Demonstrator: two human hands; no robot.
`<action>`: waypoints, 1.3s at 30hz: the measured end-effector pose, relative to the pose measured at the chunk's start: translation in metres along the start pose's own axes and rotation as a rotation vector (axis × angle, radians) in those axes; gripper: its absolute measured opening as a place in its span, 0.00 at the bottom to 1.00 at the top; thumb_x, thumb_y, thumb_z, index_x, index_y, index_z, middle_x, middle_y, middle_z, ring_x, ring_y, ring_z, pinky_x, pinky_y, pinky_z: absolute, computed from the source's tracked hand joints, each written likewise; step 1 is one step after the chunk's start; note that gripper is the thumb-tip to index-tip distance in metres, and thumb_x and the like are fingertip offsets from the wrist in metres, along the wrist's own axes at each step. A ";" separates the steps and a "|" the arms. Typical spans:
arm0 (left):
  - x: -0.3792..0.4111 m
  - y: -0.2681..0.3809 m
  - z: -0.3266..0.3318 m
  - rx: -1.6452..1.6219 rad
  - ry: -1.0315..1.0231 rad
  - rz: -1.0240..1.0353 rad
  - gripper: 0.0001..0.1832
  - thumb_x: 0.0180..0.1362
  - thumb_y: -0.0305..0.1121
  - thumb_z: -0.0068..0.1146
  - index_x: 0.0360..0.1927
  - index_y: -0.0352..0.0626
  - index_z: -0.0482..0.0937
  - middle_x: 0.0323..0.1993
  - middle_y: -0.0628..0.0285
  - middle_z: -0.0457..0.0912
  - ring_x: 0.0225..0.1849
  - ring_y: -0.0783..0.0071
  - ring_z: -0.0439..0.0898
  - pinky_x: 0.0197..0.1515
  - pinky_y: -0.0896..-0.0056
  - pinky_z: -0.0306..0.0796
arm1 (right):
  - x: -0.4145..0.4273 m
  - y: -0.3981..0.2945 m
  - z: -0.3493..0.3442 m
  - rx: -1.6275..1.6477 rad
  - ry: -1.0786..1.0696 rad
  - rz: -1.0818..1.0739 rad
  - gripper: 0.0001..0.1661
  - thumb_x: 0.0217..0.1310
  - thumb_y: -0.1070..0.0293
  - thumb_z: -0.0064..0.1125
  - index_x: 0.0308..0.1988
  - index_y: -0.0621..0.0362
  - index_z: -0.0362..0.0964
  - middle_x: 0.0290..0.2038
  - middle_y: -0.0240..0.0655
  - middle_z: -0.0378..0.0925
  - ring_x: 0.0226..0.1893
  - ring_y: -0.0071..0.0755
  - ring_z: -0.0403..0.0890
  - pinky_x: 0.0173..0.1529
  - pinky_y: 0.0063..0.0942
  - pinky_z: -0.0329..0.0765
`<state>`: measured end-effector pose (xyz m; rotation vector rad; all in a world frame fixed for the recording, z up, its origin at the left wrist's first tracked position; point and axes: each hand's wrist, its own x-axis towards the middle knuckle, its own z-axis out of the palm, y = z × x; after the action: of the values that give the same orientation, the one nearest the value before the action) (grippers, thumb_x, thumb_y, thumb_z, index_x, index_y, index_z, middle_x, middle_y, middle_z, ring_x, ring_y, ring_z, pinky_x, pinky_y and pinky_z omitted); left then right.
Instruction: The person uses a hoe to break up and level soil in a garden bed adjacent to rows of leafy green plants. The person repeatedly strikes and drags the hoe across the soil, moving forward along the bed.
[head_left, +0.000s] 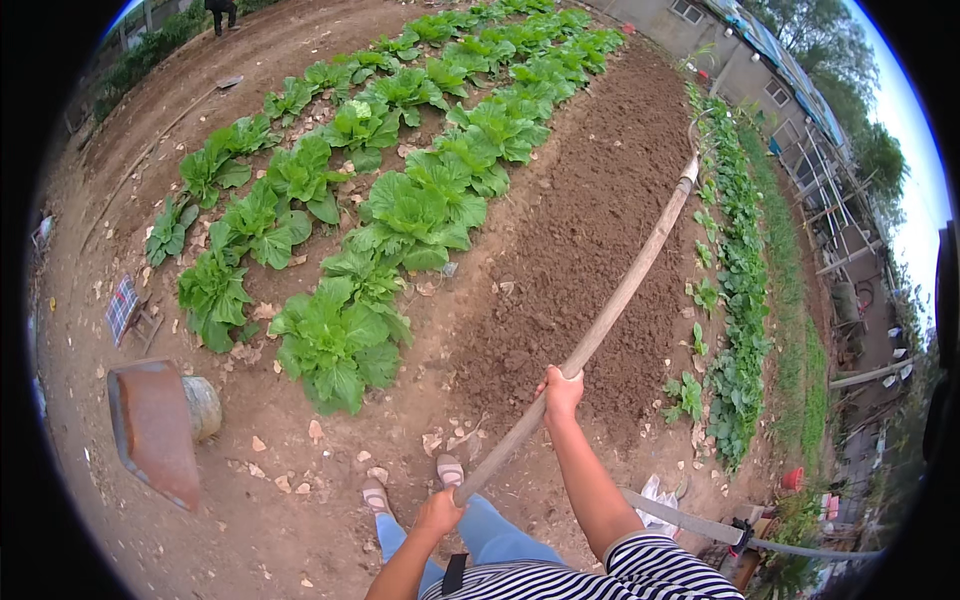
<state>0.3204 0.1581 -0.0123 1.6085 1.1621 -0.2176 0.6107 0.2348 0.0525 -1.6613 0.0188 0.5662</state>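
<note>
My left hand (439, 513) is wrapped around the lower end of a wooden handle (626, 289), just in front of my legs. Farther up the same shaft, my right hand (562, 394) grips it. The long-handled garden tool slants away to the upper right and ends in a curved metal head (694, 139); its exact shape is hard to make out. That head is at the right edge of a strip of loose, tilled soil (570, 247). My shoes (450, 470) stand on bare ground at the strip's near end.
Rows of leafy cabbages (337, 341) grow left of the strip; low green plants (739, 300) line its right. A rusty metal container (154, 435) and a plaid folding stool (122, 309) stand left. A shovel (229, 81) lies farther off, near another person's legs (221, 15). A red bucket (793, 479) sits right.
</note>
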 end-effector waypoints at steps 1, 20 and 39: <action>0.018 0.003 0.007 -0.045 -0.020 0.028 0.24 0.43 0.39 0.65 0.44 0.43 0.75 0.33 0.45 0.79 0.38 0.51 0.79 0.41 0.58 0.71 | 0.002 0.006 0.003 -0.056 0.022 -0.028 0.15 0.48 0.76 0.52 0.37 0.62 0.58 0.22 0.36 0.67 0.12 0.28 0.68 0.17 0.27 0.70; -0.317 -0.088 -0.047 0.296 -0.090 -0.569 0.14 0.51 0.34 0.46 0.41 0.43 0.73 0.32 0.46 0.79 0.34 0.47 0.79 0.35 0.51 0.72 | -0.144 0.284 -0.062 -0.124 -0.082 1.093 0.05 0.46 0.83 0.54 0.26 0.63 0.67 0.19 0.38 0.67 0.17 0.35 0.70 0.22 0.41 0.75; -0.094 -0.071 -0.042 0.175 -0.142 0.020 0.18 0.46 0.42 0.57 0.41 0.50 0.77 0.32 0.45 0.79 0.38 0.48 0.78 0.40 0.52 0.71 | -0.075 0.018 -0.058 0.106 0.162 -0.010 0.13 0.53 0.77 0.51 0.37 0.58 0.56 0.22 0.33 0.65 0.12 0.25 0.66 0.15 0.24 0.67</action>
<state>0.2016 0.1355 0.0200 1.7265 1.0411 -0.4236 0.5598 0.1541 0.0668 -1.5993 0.1560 0.4152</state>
